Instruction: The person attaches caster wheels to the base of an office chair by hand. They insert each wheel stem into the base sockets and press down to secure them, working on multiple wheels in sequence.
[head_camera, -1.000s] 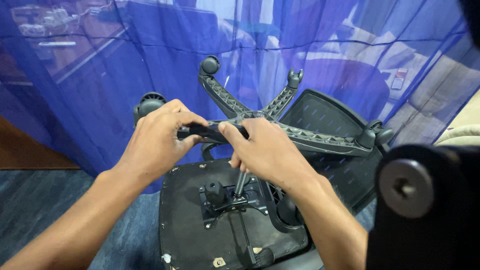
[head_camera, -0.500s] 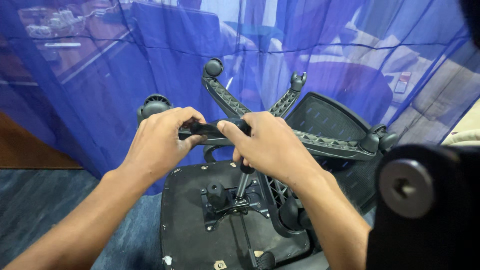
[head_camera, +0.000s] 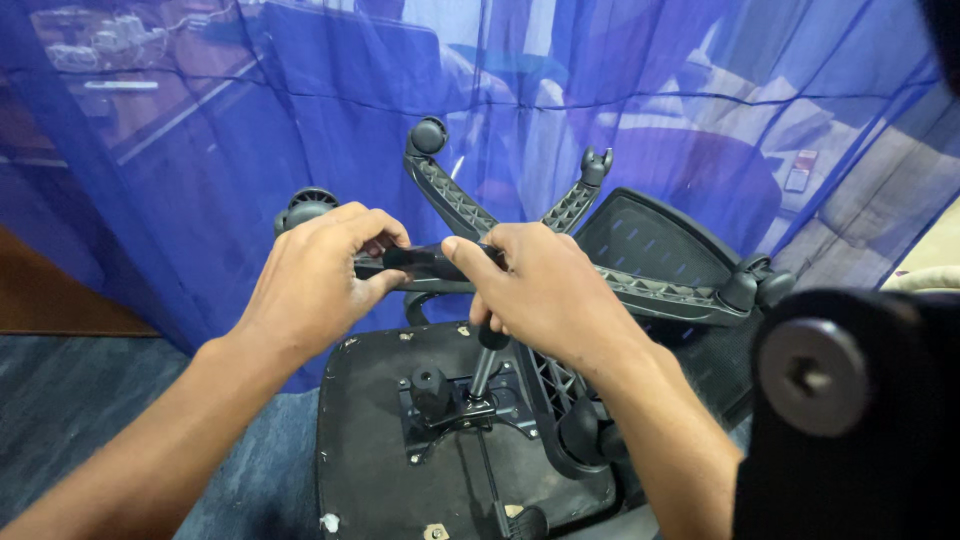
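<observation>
An upturned office chair lies below me, its black seat underside (head_camera: 370, 460) facing up. The black star-shaped wheel base (head_camera: 650, 290) sits on the gas cylinder (head_camera: 482, 370) above the seat, its legs ending in castors (head_camera: 428, 135). My left hand (head_camera: 315, 285) is closed round one leg of the base on the left. My right hand (head_camera: 535, 295) grips the base near its hub, thumb pressed on the same leg. The hub itself is hidden under my right hand.
A sheer blue curtain (head_camera: 200, 170) hangs just behind the chair. The chair's mesh backrest (head_camera: 650, 235) lies at the right behind the base. A large black part with a metal disc (head_camera: 810, 375) fills the lower right corner. Blue-grey carpet (head_camera: 60, 410) covers the floor at left.
Both hands and the wheel base have shifted slightly up and to the right; the grip stays the same.
</observation>
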